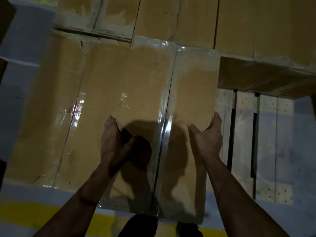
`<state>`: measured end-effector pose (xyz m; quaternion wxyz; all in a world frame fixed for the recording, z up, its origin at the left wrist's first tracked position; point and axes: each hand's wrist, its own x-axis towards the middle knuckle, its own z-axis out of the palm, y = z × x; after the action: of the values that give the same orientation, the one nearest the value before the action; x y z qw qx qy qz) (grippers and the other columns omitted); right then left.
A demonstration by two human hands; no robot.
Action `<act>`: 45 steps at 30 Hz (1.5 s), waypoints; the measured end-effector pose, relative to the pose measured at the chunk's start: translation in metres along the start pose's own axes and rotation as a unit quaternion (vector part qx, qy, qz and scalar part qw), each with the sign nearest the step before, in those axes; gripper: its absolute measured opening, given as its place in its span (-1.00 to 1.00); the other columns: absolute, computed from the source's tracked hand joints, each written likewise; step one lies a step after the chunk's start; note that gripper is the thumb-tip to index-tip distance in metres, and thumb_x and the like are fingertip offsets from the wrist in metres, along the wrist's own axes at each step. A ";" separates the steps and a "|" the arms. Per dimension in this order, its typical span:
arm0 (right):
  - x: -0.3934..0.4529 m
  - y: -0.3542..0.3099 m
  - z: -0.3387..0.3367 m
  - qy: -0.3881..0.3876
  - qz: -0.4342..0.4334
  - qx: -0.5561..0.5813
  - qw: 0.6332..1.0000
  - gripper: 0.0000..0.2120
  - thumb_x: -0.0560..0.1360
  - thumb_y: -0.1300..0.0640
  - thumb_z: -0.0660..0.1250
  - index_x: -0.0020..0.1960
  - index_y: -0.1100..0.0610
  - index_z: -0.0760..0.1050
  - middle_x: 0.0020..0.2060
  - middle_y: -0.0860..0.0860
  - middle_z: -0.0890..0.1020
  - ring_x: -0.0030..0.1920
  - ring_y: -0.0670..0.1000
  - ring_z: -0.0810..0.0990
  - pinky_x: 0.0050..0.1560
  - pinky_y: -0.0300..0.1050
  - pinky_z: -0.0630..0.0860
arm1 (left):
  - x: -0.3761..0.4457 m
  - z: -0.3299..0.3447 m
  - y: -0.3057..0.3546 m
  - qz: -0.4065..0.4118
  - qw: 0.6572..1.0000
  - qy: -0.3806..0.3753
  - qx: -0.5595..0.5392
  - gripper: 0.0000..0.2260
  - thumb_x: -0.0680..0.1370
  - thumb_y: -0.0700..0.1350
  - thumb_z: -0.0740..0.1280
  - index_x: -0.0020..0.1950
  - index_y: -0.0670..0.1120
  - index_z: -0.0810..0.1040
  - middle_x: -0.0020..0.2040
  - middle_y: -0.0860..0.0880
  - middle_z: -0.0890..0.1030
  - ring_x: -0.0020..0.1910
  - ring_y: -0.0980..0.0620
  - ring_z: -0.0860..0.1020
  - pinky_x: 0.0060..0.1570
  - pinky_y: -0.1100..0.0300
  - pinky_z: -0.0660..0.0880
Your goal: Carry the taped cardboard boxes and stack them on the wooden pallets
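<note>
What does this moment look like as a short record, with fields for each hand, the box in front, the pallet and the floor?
left hand: on the left edge of the front box, fingers straight, thumb on top
right hand: at the box's right edge, fingers straight
front box: brown cardboard, clear tape along its centre seam, lying among other boxes
neighbouring boxes: stacked behind and to the right
wooden pallet: bare slats showing right of the front box
floor: grey with a yellow painted line

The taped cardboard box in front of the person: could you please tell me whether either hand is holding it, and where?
Neither grips it. The left hand and right hand are open above the taped box.
</note>
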<state>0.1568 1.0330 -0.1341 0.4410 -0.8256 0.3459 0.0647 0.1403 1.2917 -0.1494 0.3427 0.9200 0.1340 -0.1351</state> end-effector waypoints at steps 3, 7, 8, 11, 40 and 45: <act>0.002 0.006 0.008 0.003 0.002 0.005 1.000 -0.16 0.39 -0.06 0.55 0.54 -0.05 0.18 0.32 0.01 0.53 0.29 0.12 0.51 0.35 0.10 0.42 | 0.005 0.005 -0.007 0.004 1.000 0.006 0.020 -0.02 0.34 0.26 0.30 0.54 -0.33 0.10 0.55 -0.28 0.15 0.54 -0.23 0.11 0.50 -0.07 0.11; 0.004 0.014 0.018 0.004 0.007 0.003 1.000 -0.14 0.39 -0.05 0.55 0.55 -0.04 0.16 0.35 0.02 0.51 0.30 0.12 0.51 0.35 0.08 0.42 | 0.003 0.016 -0.019 -0.004 1.000 0.015 0.018 0.02 0.31 0.36 0.17 0.55 -0.30 0.07 0.57 -0.24 0.11 0.56 -0.18 0.03 0.51 -0.07 0.02; 0.004 0.016 0.021 0.007 0.008 0.000 1.000 -0.12 0.39 -0.06 0.55 0.55 -0.04 0.15 0.36 0.02 0.50 0.32 0.12 0.50 0.36 0.10 0.42 | 0.002 0.018 -0.022 -0.001 1.000 0.016 0.020 0.01 0.32 0.36 0.16 0.55 -0.30 0.07 0.57 -0.23 0.09 0.56 -0.16 0.01 0.50 -0.07 0.00; 0.009 0.019 0.027 0.012 0.003 -0.011 1.000 -0.11 0.39 -0.06 0.55 0.57 -0.04 0.13 0.40 0.03 0.48 0.35 0.14 0.48 0.39 0.13 0.41 | 0.002 0.025 -0.024 0.015 0.998 0.017 0.053 -0.01 0.37 0.37 0.11 0.56 -0.30 0.06 0.58 -0.24 0.06 0.56 -0.19 -0.01 0.49 -0.06 -0.05; -0.030 0.045 0.022 -0.047 0.037 -0.050 0.997 -0.12 0.55 -0.09 0.37 0.63 0.08 -0.11 0.54 0.14 0.23 0.49 0.19 0.28 0.45 0.10 0.28 | -0.007 0.011 -0.033 0.024 0.980 -0.062 0.186 -0.08 0.53 0.34 0.17 0.58 -0.22 -0.16 0.60 -0.18 -0.15 0.57 -0.18 -0.15 0.50 -0.08 -0.11; -0.052 0.061 0.022 -0.011 0.058 -0.004 0.998 -0.20 0.51 -0.12 0.42 0.60 0.04 0.08 0.41 0.09 0.45 0.35 0.19 0.46 0.29 0.02 0.38 | -0.026 0.013 -0.039 0.003 0.988 -0.076 0.136 0.00 0.36 0.32 0.23 0.59 -0.18 -0.11 0.61 -0.15 -0.13 0.57 -0.15 -0.16 0.49 -0.09 -0.13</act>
<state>0.0835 1.0544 -0.1681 0.4371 -0.8050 0.3883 0.1007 0.1006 1.3075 -0.1727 0.2245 0.9452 0.0856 -0.2211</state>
